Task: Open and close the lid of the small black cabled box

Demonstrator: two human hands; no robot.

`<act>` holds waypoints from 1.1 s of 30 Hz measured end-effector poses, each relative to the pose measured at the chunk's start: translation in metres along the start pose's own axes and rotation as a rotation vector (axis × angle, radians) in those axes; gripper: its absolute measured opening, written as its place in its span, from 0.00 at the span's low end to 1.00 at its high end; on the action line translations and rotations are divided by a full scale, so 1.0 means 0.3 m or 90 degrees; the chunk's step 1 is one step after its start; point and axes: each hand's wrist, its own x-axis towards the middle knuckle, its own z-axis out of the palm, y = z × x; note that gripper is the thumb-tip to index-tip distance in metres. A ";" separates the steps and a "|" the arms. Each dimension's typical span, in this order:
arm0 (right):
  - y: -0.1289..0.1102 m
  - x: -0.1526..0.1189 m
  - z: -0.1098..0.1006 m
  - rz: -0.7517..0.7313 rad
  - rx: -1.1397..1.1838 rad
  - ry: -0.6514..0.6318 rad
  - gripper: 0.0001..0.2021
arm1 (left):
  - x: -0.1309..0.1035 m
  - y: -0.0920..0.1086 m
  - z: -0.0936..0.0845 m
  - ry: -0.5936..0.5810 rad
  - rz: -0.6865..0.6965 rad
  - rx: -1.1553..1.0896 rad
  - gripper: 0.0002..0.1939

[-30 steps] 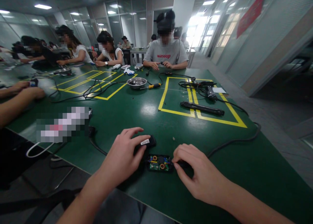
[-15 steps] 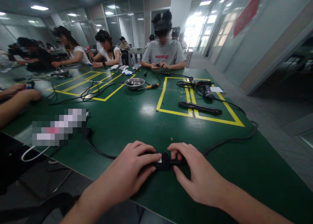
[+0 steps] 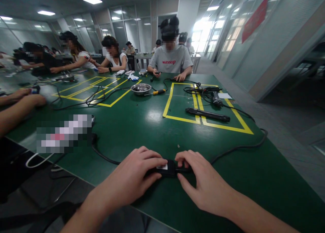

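A black power adapter with a white label lies on the green table near its front edge, a cable leaving each end. My left hand is wrapped over its left part, fingers on top and thumb along the near side, hiding much of it. Around the black cable at the adapter's right end curl the fingers of my right hand, with the thumb on the near side. The cable's plug on the left lies by a blurred white object.
Yellow tape marks rectangles on the table. Beyond my hands lie a black rod-like part, a coiled cable with a power tool, a screwdriver and a metal bowl. A co-worker's arms reach in at left; another person sits opposite.
My right hand has shifted slightly left, closer to the adapter. My left hand stays on it. The person opposite has lowered one hand to the table.
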 end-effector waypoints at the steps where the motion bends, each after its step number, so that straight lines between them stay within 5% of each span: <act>1: 0.000 0.000 0.001 0.003 -0.001 0.000 0.15 | 0.003 -0.003 0.000 0.020 -0.015 -0.010 0.22; 7: -0.002 0.005 0.006 0.030 -0.017 -0.008 0.09 | 0.043 -0.061 0.015 0.143 -0.161 0.046 0.10; 11: 0.005 0.008 0.010 0.009 -0.016 -0.006 0.10 | 0.044 -0.090 0.021 0.121 -0.145 0.040 0.08; 16: 0.016 0.007 0.018 -0.023 0.007 0.007 0.09 | -0.033 -0.070 0.021 0.178 -0.079 0.025 0.08; 22: 0.032 -0.001 0.016 -0.020 0.066 0.018 0.07 | -0.100 -0.069 0.033 0.122 -0.062 0.034 0.08; 33: 0.025 -0.004 0.008 -0.045 0.074 0.042 0.09 | -0.085 -0.070 0.004 0.050 -0.054 0.040 0.10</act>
